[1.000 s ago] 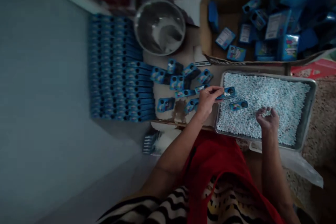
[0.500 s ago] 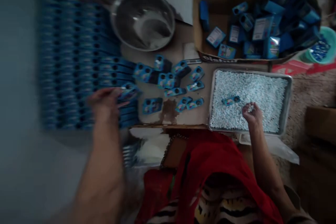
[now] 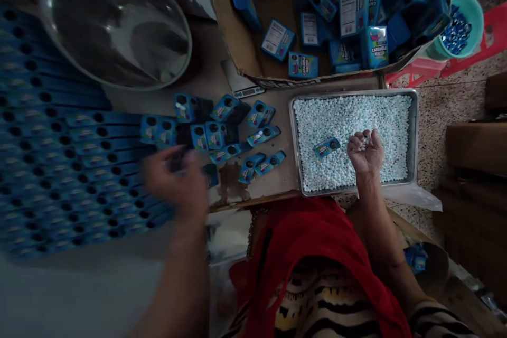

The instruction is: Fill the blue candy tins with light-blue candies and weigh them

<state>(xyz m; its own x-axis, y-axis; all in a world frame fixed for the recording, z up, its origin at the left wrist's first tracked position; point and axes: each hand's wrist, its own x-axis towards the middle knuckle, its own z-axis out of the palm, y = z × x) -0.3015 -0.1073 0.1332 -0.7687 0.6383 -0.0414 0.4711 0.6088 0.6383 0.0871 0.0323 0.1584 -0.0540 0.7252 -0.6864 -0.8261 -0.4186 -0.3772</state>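
While right fingers (image 3: 374, 142) curl, white candies (image 3: 363, 142) lie cupped inside.

Steel bowl (image 3: 114, 26), open cardboard carton (image 3: 236, 48), teal plastic tub (image 3: 477, 18)

Blue carton (image 3: 303, 65) in cardboard box (image 3: 233, 37): "CARAMELO MACIZO", white letters. Same words on upright carton (image 3: 375, 45) nearby. White back panels on other cartons (image 3: 277, 39): print too small. Box flap lettering illegible.

Left hand (image 3: 174, 182) motion-blurred, grip unclear
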